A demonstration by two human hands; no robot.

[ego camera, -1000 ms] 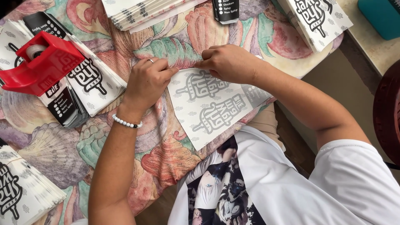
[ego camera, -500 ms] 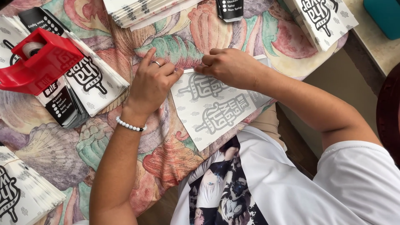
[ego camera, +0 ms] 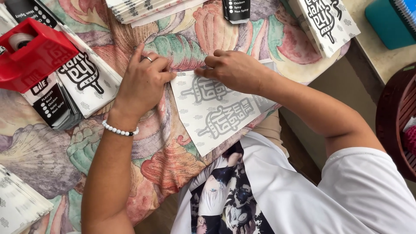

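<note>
A white printed paper sheet (ego camera: 219,113) lies on the flowered tablecloth (ego camera: 164,169), its near corner hanging over the table edge. My left hand (ego camera: 144,82), with a ring and a white bead bracelet, pinches the sheet's far left corner. My right hand (ego camera: 236,69) presses down on the sheet's far edge, fingers curled on the paper. The two hands almost meet at the top edge.
A red tape dispenser (ego camera: 32,54) sits at the far left on a stack of printed paper bags (ego camera: 80,84). More stacks lie at the top (ego camera: 143,8), top right (ego camera: 327,21) and bottom left (ego camera: 19,201). A teal box (ego camera: 388,24) and a dark wooden chair (ego camera: 396,117) are on the right.
Both hands have shifted slightly along the sheet's far edge, and the sheet has turned a little on the cloth. The grip on the paper stays the same.
</note>
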